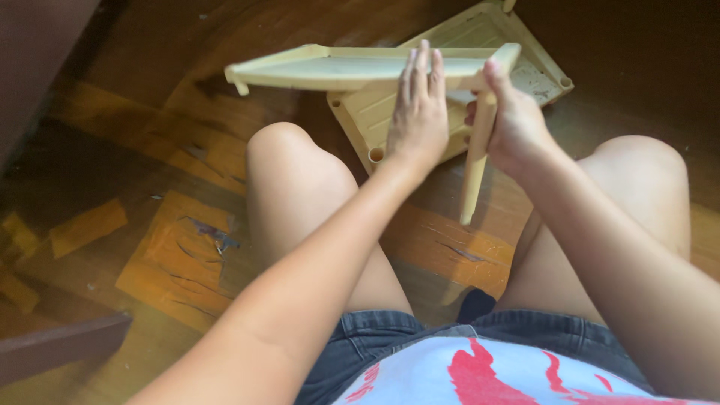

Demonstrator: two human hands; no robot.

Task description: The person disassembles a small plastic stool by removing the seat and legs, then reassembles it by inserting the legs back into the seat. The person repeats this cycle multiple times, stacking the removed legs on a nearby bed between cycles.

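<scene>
Cream plastic, scuffed and a little grimy: a shelf panel (330, 69) held up level above the knees, with a matching post (478, 161) hanging down from its right corner. Left hand (417, 112) flat against the panel's near edge, fingers straight and close together, pressing more than gripping. Right hand (514, 124) wrapped around the top of the post, thumb up against the corner socket. Second panel (457, 45) of the same cream plastic lying on the wooden floor (172, 247) just beyond, partly hidden behind the raised one.

Likely trouble: post not seated square in the socket, then working loose or dropping out under a sideways twist. Cannot tell from here how deep the post sits. Panel steadied only by an open palm, so easily tipped toward its far left end, well out from both hands. Thin-looking plastic at the corner, probably prone to cracking if forced at an angle. A dropped post would land between the bare knees or strike the panel on the floor.
</scene>
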